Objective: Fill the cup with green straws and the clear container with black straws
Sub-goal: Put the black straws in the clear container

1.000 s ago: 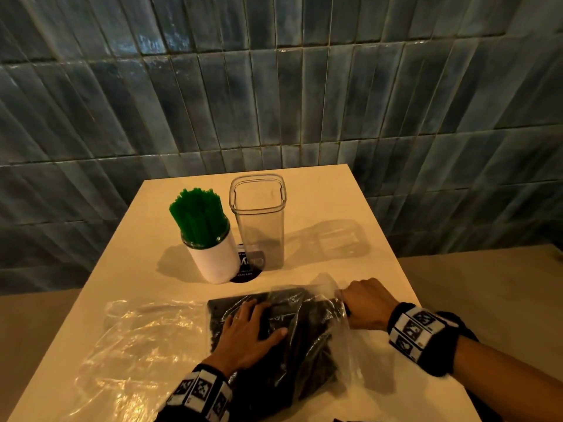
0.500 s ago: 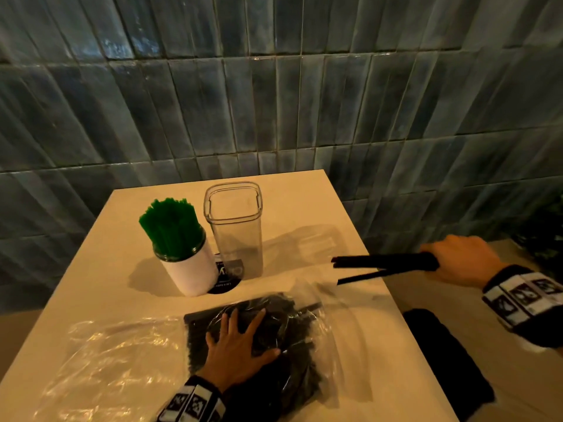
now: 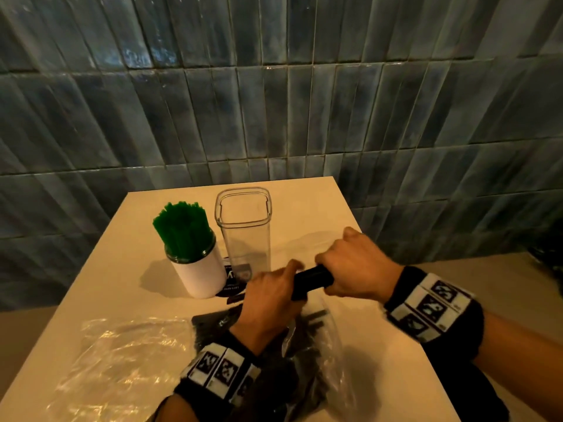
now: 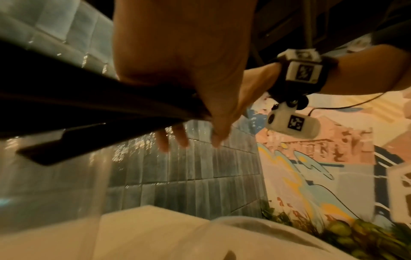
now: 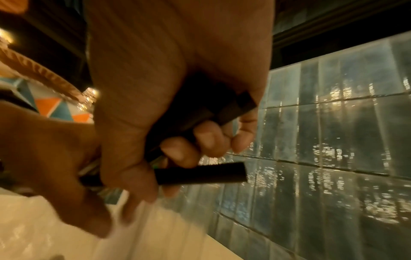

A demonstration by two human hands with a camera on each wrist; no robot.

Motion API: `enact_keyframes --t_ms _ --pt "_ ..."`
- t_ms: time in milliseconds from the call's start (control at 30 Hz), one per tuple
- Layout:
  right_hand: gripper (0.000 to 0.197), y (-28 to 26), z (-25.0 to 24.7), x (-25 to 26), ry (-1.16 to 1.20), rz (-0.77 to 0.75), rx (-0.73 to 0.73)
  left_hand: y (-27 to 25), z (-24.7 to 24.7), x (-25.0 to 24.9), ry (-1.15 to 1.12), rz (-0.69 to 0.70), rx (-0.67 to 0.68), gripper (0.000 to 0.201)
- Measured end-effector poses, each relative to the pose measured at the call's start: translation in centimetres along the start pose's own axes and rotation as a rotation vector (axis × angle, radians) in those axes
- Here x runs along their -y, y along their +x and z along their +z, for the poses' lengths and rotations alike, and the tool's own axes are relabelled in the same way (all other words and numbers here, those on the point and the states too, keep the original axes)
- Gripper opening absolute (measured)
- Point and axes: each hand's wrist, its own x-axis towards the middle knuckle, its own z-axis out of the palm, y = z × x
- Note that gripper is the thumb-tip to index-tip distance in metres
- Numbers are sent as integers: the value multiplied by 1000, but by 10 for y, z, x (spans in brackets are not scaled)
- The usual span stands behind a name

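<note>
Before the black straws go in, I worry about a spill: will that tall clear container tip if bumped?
Probably, fairly easily. The clear container is tall, narrow and empty, so likely light with nothing weighing down its base. Its smooth walls may slip on the table. The right hand should lower the black straws gently.

Left hand (image 3: 271, 295) off bag, joins right hand (image 3: 355, 266) on black straws (image 3: 310, 281).

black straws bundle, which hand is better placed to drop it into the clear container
Probably the right hand. It grips the black straws in a full fist, close to the empty clear container. The left hand only steadies the bundle's other end.
</note>
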Motion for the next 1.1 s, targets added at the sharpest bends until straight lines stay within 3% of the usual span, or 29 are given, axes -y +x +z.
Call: enact_keyframes --t_ms 67,133,167,233,267,333,400,500,600,700,767,867,967,1033,1100 --pt "29 8 3 5 11 -28 -43 -4 0 9 -33 -34 -19 30" --pt "46 11 7 -2 115 -32 -83 -12 2 20 -91 -74 -24 26" --pt "59 11 6 -8 228 -16 -109 -16 3 26 -143 -106 -59 26" --pt "79 7 1 -14 669 71 -218 -22 3 35 -269 -185 -137 28" --pt "77 7 1 -14 905 120 -317 -23 2 37 -331 -211 -159 29" --pt "54 12 8 2 1259 185 -471 -23 0 36 -414 -222 -164 29" --pt "34 20 12 24 1556 205 -544 -20 -3 28 -471 -202 -174 21" --pt "22 26 3 43 1922 221 -720 -16 -7 13 -593 -202 -195 28" --pt "20 31 -9 53 1927 112 -880 -10 -12 5 -860 -293 -195 23" --pt "24 38 -8 67 1755 -42 -892 -3 -16 2 -1134 -355 -172 12" --pt "29 42 -6 69 1615 -90 -868 -2 -19 0 -1184 -361 -160 28" --pt "43 49 -12 68 1519 -100 -870 0 -26 -2 -1155 -285 -192 30" --pt "30 65 -27 60 1491 -17 -1009 12 -39 -1 -1084 -221 -251 22" --pt "28 81 -46 44 1556 53 -1099 22 -45 7 -902 -228 -263 41" --pt "24 95 -72 21 1618 88 -1272 30 -49 20 -725 -251 -378 71"
